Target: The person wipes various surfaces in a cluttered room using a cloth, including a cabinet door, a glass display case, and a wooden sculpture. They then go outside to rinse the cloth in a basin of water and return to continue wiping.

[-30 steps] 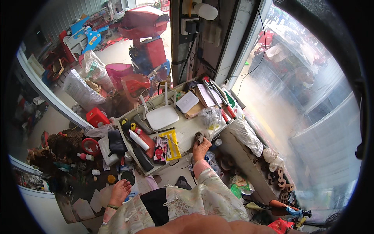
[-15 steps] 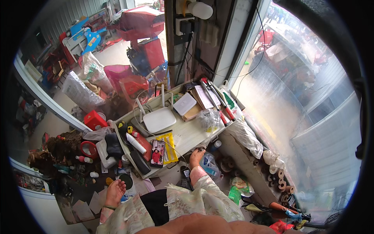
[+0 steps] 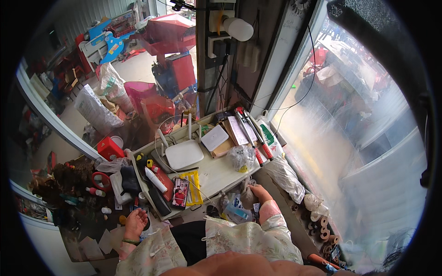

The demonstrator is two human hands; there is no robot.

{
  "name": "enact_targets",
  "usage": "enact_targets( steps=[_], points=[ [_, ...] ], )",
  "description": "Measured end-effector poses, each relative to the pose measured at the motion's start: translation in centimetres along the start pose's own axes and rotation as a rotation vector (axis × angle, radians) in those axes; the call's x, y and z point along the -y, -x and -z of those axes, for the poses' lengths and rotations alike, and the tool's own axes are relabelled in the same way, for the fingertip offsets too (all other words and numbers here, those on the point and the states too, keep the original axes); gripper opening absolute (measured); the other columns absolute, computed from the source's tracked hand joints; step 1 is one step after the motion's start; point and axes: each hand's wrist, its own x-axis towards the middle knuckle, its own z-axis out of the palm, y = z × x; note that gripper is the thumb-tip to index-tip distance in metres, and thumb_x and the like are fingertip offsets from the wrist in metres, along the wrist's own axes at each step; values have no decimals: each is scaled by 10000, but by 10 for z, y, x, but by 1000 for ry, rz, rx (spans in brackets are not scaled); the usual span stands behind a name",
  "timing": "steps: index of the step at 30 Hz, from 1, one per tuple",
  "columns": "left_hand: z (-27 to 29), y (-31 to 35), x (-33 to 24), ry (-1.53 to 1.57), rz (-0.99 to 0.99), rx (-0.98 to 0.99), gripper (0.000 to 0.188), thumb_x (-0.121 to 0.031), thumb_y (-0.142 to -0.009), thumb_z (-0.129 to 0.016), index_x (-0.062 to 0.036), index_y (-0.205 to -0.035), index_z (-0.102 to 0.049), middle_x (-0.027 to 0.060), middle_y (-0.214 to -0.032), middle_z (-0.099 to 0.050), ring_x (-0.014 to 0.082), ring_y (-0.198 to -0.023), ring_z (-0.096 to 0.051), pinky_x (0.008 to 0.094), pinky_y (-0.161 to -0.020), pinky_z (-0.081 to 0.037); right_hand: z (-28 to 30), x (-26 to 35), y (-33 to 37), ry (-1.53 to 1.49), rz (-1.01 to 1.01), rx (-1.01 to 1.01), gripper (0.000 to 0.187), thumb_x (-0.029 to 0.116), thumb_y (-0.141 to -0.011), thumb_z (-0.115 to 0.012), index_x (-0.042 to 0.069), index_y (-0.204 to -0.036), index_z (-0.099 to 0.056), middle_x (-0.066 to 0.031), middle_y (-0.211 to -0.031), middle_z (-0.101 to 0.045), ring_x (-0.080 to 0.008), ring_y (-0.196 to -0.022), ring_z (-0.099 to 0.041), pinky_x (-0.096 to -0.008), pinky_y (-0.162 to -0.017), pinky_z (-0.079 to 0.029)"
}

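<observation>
My right hand [image 3: 261, 192] is beyond the front edge of the white desk [image 3: 216, 172], its fingers bent at a pale grey bundle [image 3: 247, 197] whose kind I cannot make out. The fingertips are partly hidden, with something small and dark near them. Just below lies a clear plastic bag [image 3: 237, 210] with blue and white in it. My left hand [image 3: 136, 224] is palm up at the left with loosely curled fingers, holding nothing visible. On the desk's near left part lie a lit phone [image 3: 180, 192], a yellow packet [image 3: 195, 187] and a white tube [image 3: 155, 180].
A white router [image 3: 184, 154], a white box [image 3: 214, 138] and red-handled bolt cutters [image 3: 256, 138] are at the desk's far side. A crumpled clear bag [image 3: 242, 158] sits near its right end. Brown rings [image 3: 324, 230] line the right wall. Clutter fills the left.
My right hand has moved right, away from the desk's front middle, and is now at the pale grey bundle. My left hand has barely moved. The whole view has shifted slightly.
</observation>
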Motion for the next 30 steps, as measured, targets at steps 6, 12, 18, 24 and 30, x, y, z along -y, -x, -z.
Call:
enact_targets(
  steps=[6, 12, 18, 24, 30],
  points=[
    [-8, -4, 1, 78, -29, -33, 201, -246, -913, -572, -109, -1059, -586, 37, -980, -640, 178, -854, -623, 344, -726, -514, 13, 163, 74, -263, 547, 511, 357, 206, -916, -642, 11, -1209, -581, -40, -1045, -664, -124, -899, -622, -281, -796, -503],
    [-19, 0, 6, 183, -124, -68, 216, -261, -914, -587, -111, -1070, -587, 34, -982, -641, 175, -851, -622, 333, -721, -517, -35, 356, 91, 289, 1474, -419, 372, 175, -874, -624, 71, -1223, -546, -155, -1072, -612, -304, -986, -624, -357, -834, -495],
    [-2, 15, 31, 274, -151, -151, 222, -300, -934, -563, -130, -1076, -585, 8, -985, -633, 151, -864, -604, 332, -728, -517, -89, 476, 68, 316, 1528, -889, 419, 198, -872, -604, 105, -1272, -516, -161, -1155, -538, -374, -1017, -583, -421, -787, -516],
    [14, 30, 53, 370, -156, -272, 194, -287, -934, -550, -146, -1062, -585, -20, -962, -626, 135, -855, -597, 326, -735, -515, -114, 511, 58, 373, 1658, -989, 695, 307, -802, -698, 87, -1399, -418, -229, -1401, -381, -445, -1269, -345, -537, -1048, -292],
    [12, 22, 53, 425, -131, -334, 181, -273, -928, -557, -155, -1061, -590, -25, -956, -623, 134, -855, -596, 330, -743, -516, -115, 528, 58, 508, 1649, -1081, 595, 270, -732, -744, 174, -1285, -547, -152, -1284, -502, -424, -1232, -399, -547, -1023, -297]
  ],
)
